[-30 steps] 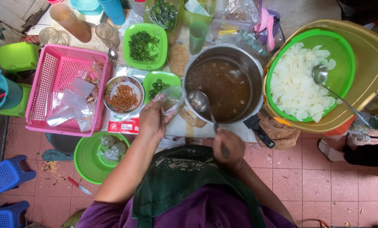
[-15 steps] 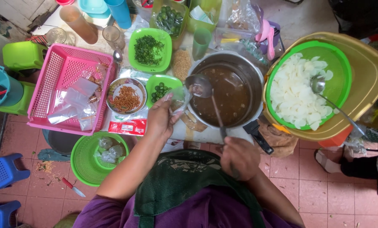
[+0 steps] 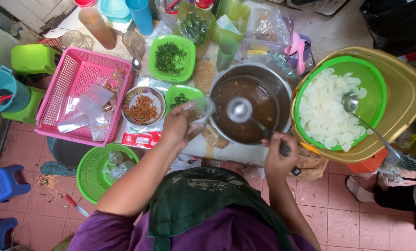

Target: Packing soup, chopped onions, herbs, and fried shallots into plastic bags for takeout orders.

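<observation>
The big pot of brown broth sits centre, likely heavy and hot. The right hand grips the ladle by its stiff handle. The left hand pinches a limp, slippery plastic bag at its mouth, beside the pot's left rim.

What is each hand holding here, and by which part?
The right hand holds a metal ladle by the end of its handle, bowl over the pot of brown broth. The left hand pinches a small clear plastic bag at its mouth.
</observation>
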